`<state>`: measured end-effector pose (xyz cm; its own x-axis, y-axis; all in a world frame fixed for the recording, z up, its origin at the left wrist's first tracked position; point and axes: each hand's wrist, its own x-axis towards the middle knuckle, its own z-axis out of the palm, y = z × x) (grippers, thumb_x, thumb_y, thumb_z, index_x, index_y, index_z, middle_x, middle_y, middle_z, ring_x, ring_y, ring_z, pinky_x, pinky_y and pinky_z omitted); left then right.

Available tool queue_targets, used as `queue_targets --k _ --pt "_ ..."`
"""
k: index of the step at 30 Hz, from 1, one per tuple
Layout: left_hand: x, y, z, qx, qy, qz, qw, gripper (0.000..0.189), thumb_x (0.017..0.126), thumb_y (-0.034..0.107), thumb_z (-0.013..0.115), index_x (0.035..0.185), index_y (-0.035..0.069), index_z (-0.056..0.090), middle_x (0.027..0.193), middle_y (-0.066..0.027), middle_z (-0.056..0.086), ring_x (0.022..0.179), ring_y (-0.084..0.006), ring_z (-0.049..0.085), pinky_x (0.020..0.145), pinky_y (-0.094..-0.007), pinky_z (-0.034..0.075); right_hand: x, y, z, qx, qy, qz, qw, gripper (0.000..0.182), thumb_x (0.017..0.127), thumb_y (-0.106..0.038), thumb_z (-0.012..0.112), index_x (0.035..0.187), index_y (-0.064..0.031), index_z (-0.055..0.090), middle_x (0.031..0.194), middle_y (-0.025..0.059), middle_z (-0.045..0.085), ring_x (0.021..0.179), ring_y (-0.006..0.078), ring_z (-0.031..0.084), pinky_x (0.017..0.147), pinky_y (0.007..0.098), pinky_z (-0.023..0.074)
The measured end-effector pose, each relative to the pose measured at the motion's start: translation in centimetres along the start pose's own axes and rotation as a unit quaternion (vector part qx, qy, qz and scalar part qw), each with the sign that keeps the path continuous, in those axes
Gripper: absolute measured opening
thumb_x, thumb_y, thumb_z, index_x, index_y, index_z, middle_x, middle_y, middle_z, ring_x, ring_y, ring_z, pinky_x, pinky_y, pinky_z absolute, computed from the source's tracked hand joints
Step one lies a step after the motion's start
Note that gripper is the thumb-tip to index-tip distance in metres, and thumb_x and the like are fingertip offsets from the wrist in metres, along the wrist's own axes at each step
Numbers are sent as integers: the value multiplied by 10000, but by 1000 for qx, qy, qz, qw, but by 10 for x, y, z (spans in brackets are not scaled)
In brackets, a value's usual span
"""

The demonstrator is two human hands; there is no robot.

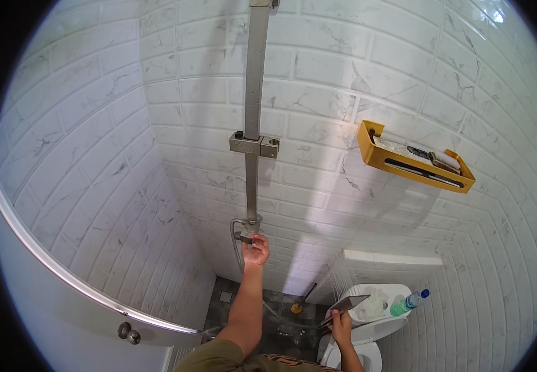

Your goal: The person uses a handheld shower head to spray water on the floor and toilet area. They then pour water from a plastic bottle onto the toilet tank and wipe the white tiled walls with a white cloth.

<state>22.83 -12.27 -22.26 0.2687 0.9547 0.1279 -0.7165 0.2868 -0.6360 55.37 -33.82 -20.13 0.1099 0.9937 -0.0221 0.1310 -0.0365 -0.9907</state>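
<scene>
At the foot of the metal shower rail point(252, 102), my left hand point(256, 251) has its fingers around the handle of the shower mixer point(246, 240). Lower and to the right, my right hand point(340, 328) grips a flat rectangular hand shower point(351, 303). Fine jets of water rise from it near the toilet tank. Its metal hose point(291, 324) runs across, partly behind my left arm, and loops up beside the mixer. Midway up the rail, an unoccupied shower holder point(254, 145) is clamped on.
A yellow wall shelf point(417, 174) holds a brush point(445, 162). On the toilet tank point(396, 289) are a bottle of green liquid point(403, 306) and crumpled translucent material point(374, 304). A yellow-headed tool point(296, 308) rests on the wet dark floor. A door with a round knob point(133, 337) curves along the left.
</scene>
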Motion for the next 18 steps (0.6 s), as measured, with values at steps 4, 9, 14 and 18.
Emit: queue_targets --k 4,9,14,18 --pt "8 3 4 -53 -65 10 996 337 713 395 573 803 71 592 745 -3 567 757 -141 581 543 -276 528 -4 -10 1 -12 22 -17 1000 194 969 -189 474 917 -7 520 786 62 584 621 111 544 540 252 455" --pt "4 -4 8 -30 -63 -54 996 354 700 408 588 795 77 505 737 -1 476 704 -126 544 598 -284 528 -6 -16 3 -24 53 -37 998 223 959 -199 492 899 8 550 780 66 609 624 114 568 559 255 472" --pt "-8 14 12 12 8 -81 997 439 710 451 630 842 61 478 756 4 443 686 -102 528 625 -276 532 -8 -16 9 -24 52 -37 998 212 961 -196 489 912 5 537 783 65 600 622 113 560 553 253 465" --pt "-15 41 25 150 91 -86 981 443 776 447 640 895 50 484 804 -1 499 704 -89 560 668 -268 558 -9 -19 19 -21 42 -30 998 215 966 -201 477 923 3 530 790 69 598 612 120 553 544 252 458"
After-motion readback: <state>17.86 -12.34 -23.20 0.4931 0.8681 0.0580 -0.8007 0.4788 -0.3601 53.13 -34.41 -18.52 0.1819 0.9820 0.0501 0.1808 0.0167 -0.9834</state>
